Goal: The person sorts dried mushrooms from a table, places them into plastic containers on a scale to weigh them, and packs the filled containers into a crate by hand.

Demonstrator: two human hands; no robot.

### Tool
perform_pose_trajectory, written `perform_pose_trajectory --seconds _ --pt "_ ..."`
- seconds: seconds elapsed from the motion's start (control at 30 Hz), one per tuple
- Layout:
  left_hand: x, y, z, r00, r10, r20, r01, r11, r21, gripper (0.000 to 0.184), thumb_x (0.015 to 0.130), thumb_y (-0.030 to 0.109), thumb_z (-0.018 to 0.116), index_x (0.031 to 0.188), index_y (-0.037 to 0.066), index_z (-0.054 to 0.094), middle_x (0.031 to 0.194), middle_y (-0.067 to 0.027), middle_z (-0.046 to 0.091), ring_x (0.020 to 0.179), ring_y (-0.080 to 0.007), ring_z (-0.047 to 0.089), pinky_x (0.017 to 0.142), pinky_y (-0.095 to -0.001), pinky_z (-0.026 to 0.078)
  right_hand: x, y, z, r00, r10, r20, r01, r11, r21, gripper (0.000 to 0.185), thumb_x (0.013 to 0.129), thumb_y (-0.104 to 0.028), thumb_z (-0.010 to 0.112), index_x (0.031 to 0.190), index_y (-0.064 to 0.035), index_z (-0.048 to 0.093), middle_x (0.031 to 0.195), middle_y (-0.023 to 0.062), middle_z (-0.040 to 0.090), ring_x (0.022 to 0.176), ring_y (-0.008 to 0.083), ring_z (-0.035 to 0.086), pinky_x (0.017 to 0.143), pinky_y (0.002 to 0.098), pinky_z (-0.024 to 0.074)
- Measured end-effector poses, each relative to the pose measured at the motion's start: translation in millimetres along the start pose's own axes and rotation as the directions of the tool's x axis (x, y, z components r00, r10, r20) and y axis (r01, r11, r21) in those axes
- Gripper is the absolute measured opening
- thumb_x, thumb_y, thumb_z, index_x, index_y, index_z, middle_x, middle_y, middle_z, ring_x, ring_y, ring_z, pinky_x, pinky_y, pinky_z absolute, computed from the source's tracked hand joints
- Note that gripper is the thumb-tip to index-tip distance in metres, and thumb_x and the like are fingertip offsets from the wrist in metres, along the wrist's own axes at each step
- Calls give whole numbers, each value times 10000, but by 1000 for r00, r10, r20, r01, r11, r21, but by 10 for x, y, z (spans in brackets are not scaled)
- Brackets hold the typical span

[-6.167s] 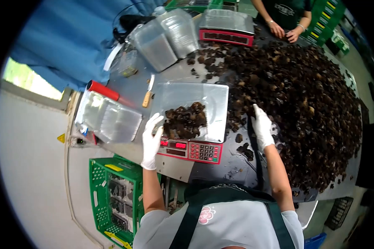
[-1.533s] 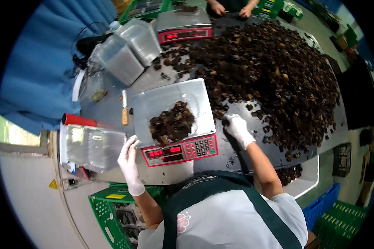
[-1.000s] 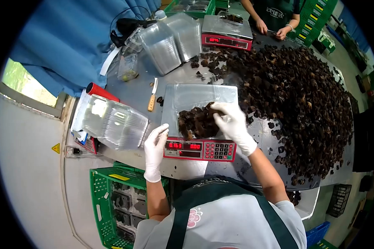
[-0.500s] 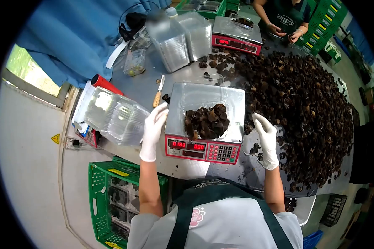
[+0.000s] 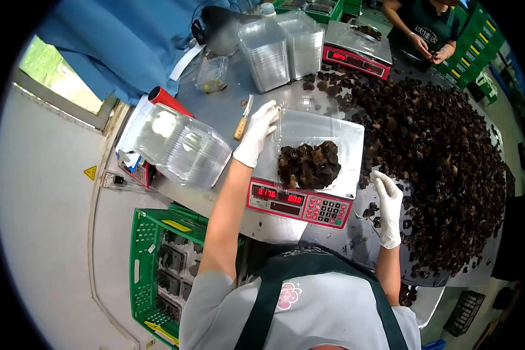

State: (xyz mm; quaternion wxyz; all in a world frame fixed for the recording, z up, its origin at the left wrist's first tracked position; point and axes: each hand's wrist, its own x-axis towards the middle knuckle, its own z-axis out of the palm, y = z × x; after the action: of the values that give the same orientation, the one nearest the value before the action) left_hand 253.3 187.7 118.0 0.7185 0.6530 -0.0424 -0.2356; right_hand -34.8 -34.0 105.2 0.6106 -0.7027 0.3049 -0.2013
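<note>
A clear plastic box (image 5: 331, 185) holding dark brown wood ear mushrooms (image 5: 309, 165) sits on the red-and-silver scale (image 5: 350, 149), its clear lid (image 5: 309, 123) folded back toward the far side. My gloved left hand (image 5: 258, 133) is at the far left corner of that lid, fingertips closed on its edge. Off the scale's right side is my gloved right hand (image 5: 389, 209), fingers stretched out and nothing visible in them. A large mushroom heap (image 5: 443, 169) spreads to its right. The scale's display (image 5: 277, 194) reads 0.176 and 0.00.
A wooden-handled knife (image 5: 243, 119) lies left of the scale. Stacked clear boxes (image 5: 184, 146) stand farther left, with taller stacks (image 5: 265, 55) at the back. A co-worker (image 5: 429, 35) stands beyond a second scale (image 5: 356, 61). A green crate (image 5: 137, 274) holds packed boxes below left.
My left hand has moved farther up and right, from beside the scale to the lid's corner. The reading has dropped from 0.183 to 0.176. The whole view has shifted.
</note>
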Motion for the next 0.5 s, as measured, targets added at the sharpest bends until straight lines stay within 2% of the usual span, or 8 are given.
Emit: perform_pose_trajectory --seconds 0.07,0.17,0.2,0.23,0.27,0.33,0.4,0.5 --pt "-80 17 -63 997 69 27 -68 997 -42 440 953 275 545 1333 60 487 1191 -53 602 1077 -171 571 916 -322 426 -13 -13 -6 1000 -6 10 6 1000 -10 229 922 -124 611 1121 -23 666 1029 55 687 951 107 621 831 242 483" --pt "-507 122 -126 945 327 20 -327 945 -19 410 988 313 483 1267 21 554 1103 -101 653 1012 -178 618 890 -287 453 -32 -91 25 1000 -4 13 4 1000 -10 229 925 -115 602 1127 -25 663 1033 55 687 951 104 619 821 232 478" --pt "-694 128 -152 910 413 29 -413 902 127 356 985 282 494 1157 -4 621 1081 -97 654 998 -166 613 883 -282 457 -41 -113 46 1000 7 15 -7 1000 0 229 927 -109 597 1130 -25 661 1035 55 686 949 103 619 817 226 476" --pt "-800 41 -290 842 508 180 -539 800 264 270 952 201 556 1062 -28 647 1054 -85 660 987 -159 613 873 -285 469 -33 -96 66 999 -30 15 30 999 15 237 930 -109 588 1142 -27 654 1040 57 685 934 102 617 817 220 472" --pt "-1032 69 -250 901 397 176 -435 833 343 202 889 117 632 1036 -20 652 1034 -82 664 963 -170 620 873 -298 477 -21 -88 95 999 -29 25 28 998 57 245 932 -113 586 1151 -22 647 1035 58 685 924 98 615 807 220 471" --pt "-1244 -140 -293 820 500 277 -562 613 556 290 818 89 705 1091 14 646 976 -87 657 910 -147 619 826 -266 495 -15 -118 149 996 44 72 -51 993 107 267 931 -123 587 1171 -12 630 1040 60 681 905 97 620 772 225 479" --pt "-1446 -429 -216 940 339 43 -318 822 472 376 822 93 705 1178 28 603 941 -63 652 834 -108 618 731 -227 507 -5 -24 199 985 48 163 -45 999 -17 357 908 -179 631 1211 5 591 990 71 684 821 99 623 710 230 488" --pt "-1545 -682 -235 998 -53 -29 58 972 227 345 887 86 626 1212 -3 551 891 -59 649 637 -96 590 550 -222 492 -31 -34 270 895 190 404 -131 977 -170 378 906 -169 633 1219 34 566 889 82 692 757 100 630 662 230 493"
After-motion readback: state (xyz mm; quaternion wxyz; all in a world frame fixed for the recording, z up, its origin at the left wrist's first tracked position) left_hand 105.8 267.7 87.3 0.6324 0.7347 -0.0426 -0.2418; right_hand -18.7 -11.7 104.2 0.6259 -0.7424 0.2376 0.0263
